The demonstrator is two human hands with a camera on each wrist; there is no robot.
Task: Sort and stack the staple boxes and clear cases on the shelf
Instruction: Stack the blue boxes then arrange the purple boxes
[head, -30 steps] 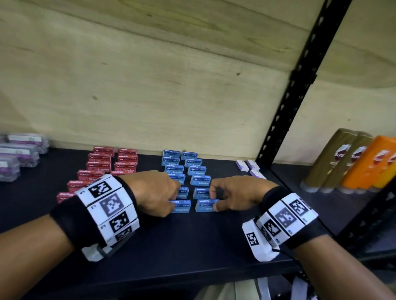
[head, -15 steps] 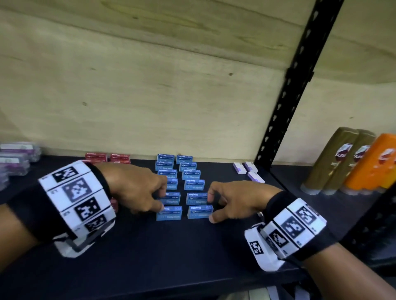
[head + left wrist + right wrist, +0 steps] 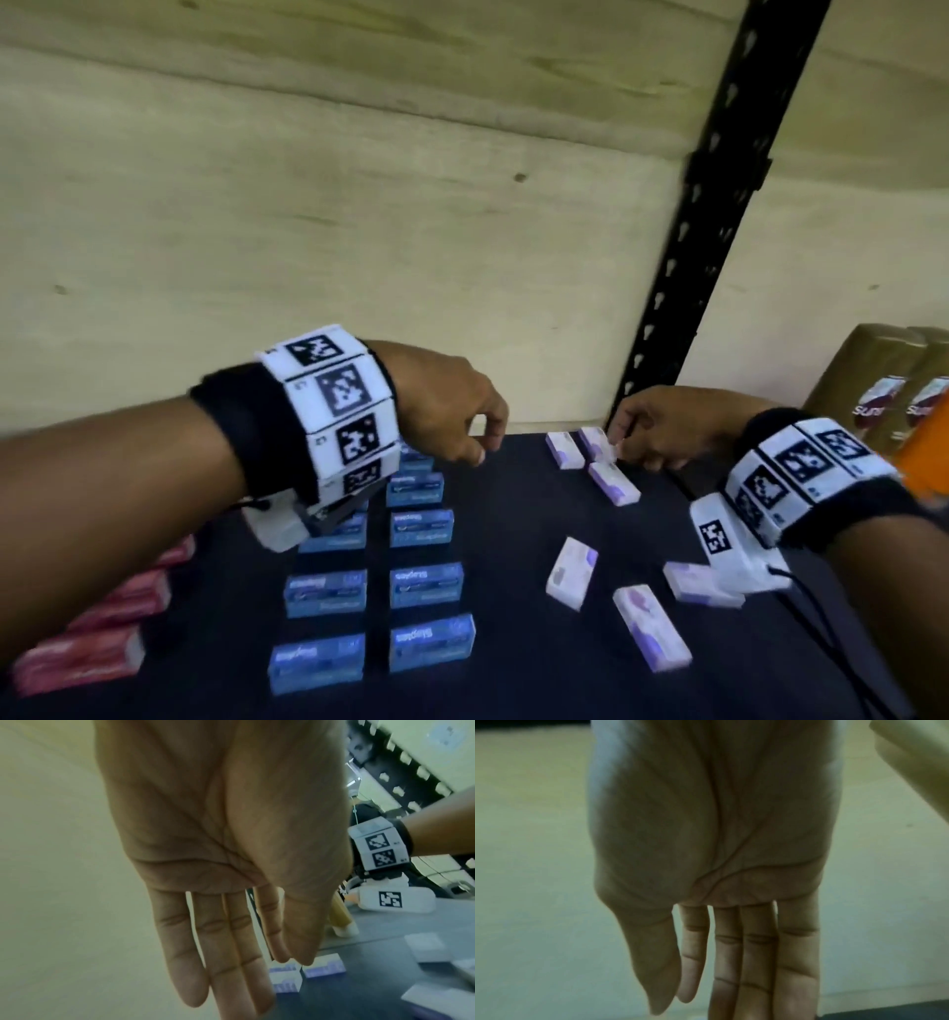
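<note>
The right hand (image 3: 655,429) is at the back right of the shelf (image 3: 513,683), fingertips on the rear purple box (image 3: 598,443); whether it grips is unclear. That box's long axis runs front to back. The left hand (image 3: 452,411), fingers loose and empty, hovers farther off, over the blue boxes (image 3: 426,583).
</note>
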